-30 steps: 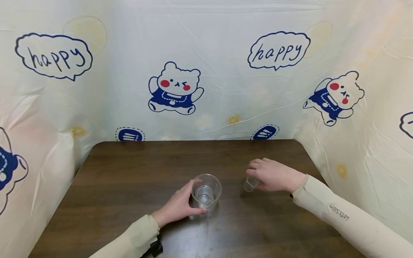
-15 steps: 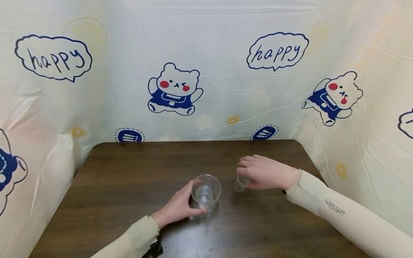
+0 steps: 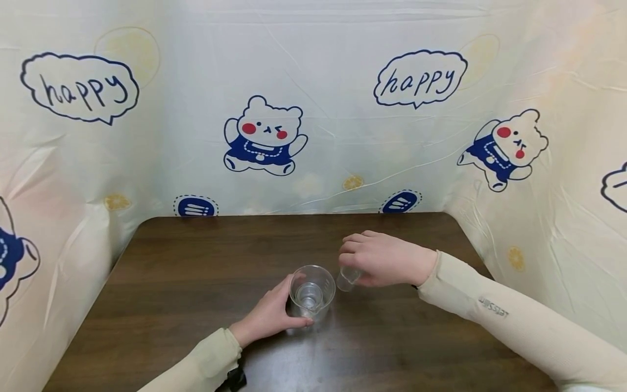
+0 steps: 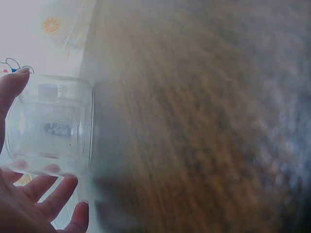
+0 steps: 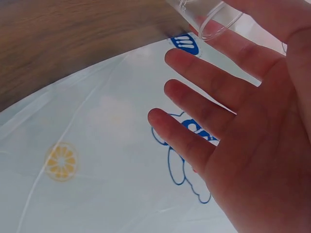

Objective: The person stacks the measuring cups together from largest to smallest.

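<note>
A large clear glass beaker (image 3: 327, 294) stands upright on the table, and a smaller beaker (image 3: 309, 296) sits inside it. My left hand (image 3: 266, 316) holds the large beaker from its left side, thumb in front and fingers behind. In the left wrist view the thumb and fingers lie on either side of the beaker (image 4: 73, 94), which bears faint markings. To its right, my right hand (image 3: 387, 258) pinches another small clear beaker (image 3: 348, 279), slightly tilted. The right wrist view shows this small beaker (image 5: 214, 22) between thumb and forefinger, the other fingers stretched out.
The dark wooden table (image 3: 206, 256) extends around both hands. A pale curtain (image 3: 343, 136) with printed bears and writing hangs behind the table and along its sides.
My right hand has moved left with the small beaker, from well right of the large beaker to close beside it. My left hand and the large beaker have stayed in place.
</note>
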`<state>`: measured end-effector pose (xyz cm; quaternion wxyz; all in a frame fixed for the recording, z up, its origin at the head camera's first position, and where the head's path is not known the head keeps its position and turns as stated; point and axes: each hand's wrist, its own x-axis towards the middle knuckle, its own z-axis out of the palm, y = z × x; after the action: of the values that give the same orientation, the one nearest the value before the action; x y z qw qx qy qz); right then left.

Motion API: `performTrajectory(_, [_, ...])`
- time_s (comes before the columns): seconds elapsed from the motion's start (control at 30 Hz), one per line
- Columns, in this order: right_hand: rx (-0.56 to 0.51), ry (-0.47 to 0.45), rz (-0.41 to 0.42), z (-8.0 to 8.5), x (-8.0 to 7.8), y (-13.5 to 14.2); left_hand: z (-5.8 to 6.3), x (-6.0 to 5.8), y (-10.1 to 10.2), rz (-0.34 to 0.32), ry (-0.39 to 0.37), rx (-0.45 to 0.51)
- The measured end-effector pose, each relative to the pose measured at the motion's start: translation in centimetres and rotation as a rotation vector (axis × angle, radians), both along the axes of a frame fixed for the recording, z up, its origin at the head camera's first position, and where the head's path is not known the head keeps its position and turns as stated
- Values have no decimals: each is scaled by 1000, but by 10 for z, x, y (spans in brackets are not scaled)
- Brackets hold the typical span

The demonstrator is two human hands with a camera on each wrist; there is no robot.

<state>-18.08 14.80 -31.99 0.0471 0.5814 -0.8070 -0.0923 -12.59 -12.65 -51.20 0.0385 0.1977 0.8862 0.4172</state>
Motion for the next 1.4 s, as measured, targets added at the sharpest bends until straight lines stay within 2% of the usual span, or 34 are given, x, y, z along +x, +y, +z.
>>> performTrajectory(0.3, [11,-19,3,6,-1,-18,-1,-1,0,-3,5,0])
performTrajectory(0.57, [25,-21,33,2,-1,-37,-1,0,0,-9,-3,6])
performTrajectory(0.87, [101,0,50,-12,-3,-56,-3,-1,-1,-20,18,6])
performTrajectory(1.13, [121,-14,72,-25,-4,-66,-2,0,-2,-14,-20,25])
performTrajectory(1.4, [154,15,65,-39,-6,-71,-3,-1,-2,-19,19,11])
